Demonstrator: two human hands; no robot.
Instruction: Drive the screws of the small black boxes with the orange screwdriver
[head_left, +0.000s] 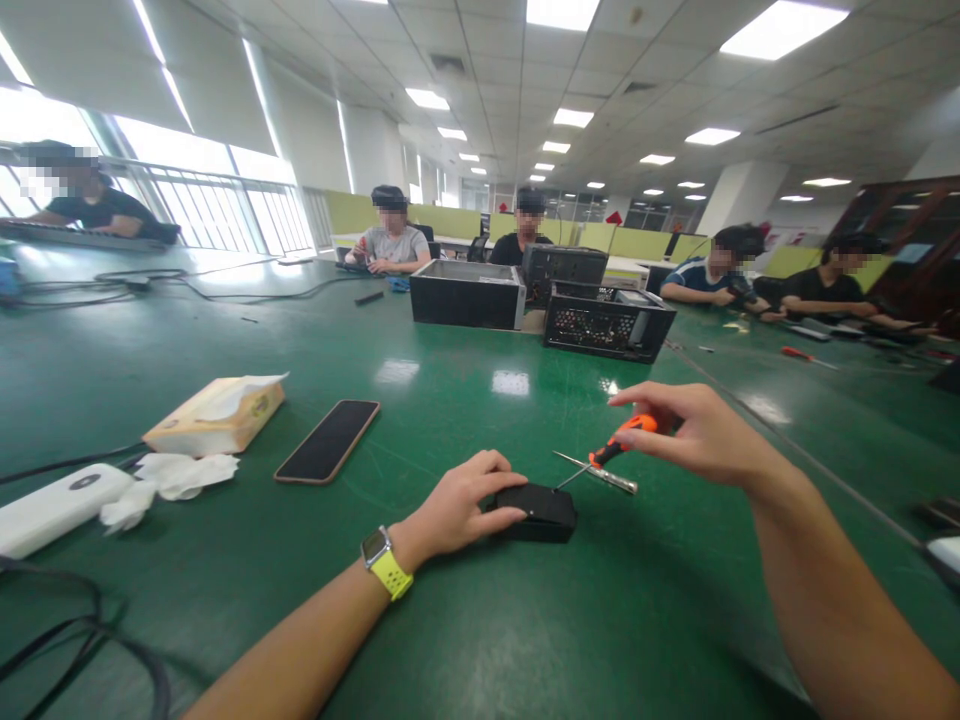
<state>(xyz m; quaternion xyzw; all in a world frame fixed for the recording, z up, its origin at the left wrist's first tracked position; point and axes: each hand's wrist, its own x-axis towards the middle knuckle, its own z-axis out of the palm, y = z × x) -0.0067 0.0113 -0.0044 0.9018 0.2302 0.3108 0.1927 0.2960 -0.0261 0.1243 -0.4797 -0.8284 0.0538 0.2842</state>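
Bracing the black box (551,510) on the table (465,640), the left hand (465,500) closes over its left end, thumb across the top and fingers toward the far side. The box lies just right of that hand, its long axis running roughly left to right, and the left hand is clearly the nearer one. The right hand (697,430) is up and to the right of the box, grasping the handle of an orange-and-black screwdriver (611,447) between thumb and fingers. The shaft slants down leftward, and its tip appears to meet the box's top near the far right corner; whether it sits in a screw is too small to tell. Just beyond the box's right end, a slim metal tool (621,482) lies under the screwdriver's line.

The box looks closed, so its inside is hidden. Well left of it, past the phone (328,442), a tissue pack (217,415) has a white sheet showing at its top. Far beyond the box, one computer case (465,300) stands left of a perforated case (600,330); their contents cannot be made out clearly.
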